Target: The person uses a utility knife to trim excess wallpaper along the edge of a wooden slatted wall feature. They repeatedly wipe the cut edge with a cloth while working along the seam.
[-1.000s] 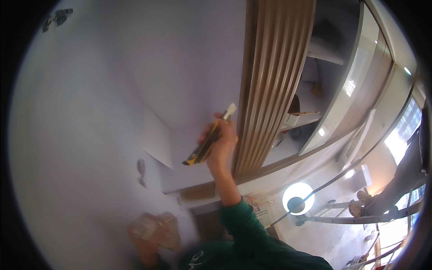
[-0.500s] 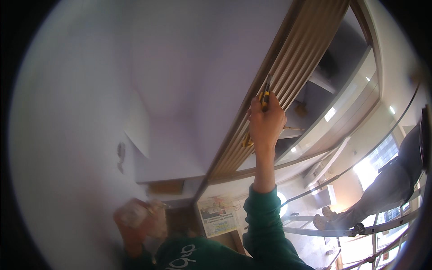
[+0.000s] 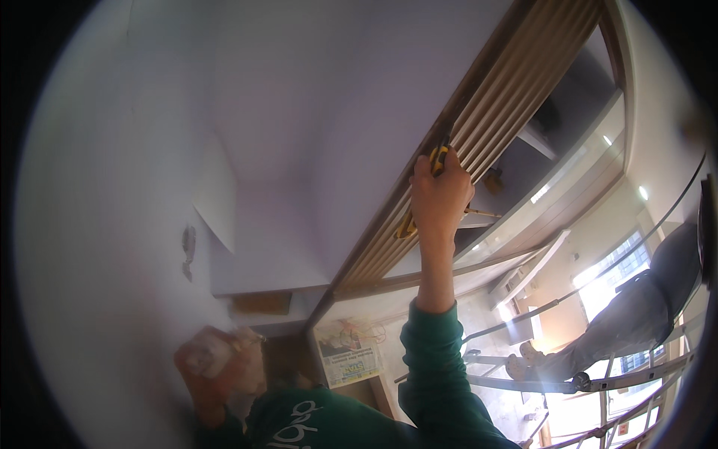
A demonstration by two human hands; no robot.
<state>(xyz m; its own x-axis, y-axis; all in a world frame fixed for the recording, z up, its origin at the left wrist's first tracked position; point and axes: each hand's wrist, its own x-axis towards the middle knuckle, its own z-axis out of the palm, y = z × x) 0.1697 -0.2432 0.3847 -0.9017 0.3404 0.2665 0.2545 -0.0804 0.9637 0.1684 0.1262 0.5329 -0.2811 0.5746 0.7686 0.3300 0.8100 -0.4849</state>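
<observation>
My right hand (image 3: 437, 198) is raised on a green-sleeved arm and grips a yellow and black utility knife (image 3: 437, 159). The knife's tip rests at the left edge of a ribbed wooden slat panel (image 3: 516, 82), where the panel meets the smooth white wall (image 3: 299, 112). The handle's end pokes out below my fist. Low at the left, my left hand (image 3: 217, 370) clutches a crumpled pale wad, either cloth or paper (image 3: 206, 355); which one I cannot tell.
Another person in grey clothes (image 3: 636, 314) stands on a metal scaffold (image 3: 523, 382) at the right, by a bright window. A folded newspaper (image 3: 348, 359) lies below the panel. Open shelving (image 3: 553, 142) sits right of the slats. A small patch (image 3: 188, 247) marks the wall.
My right hand has moved with the knife from the white wall rightward and up onto the slat panel's edge. My left hand has stayed low with the wad.
</observation>
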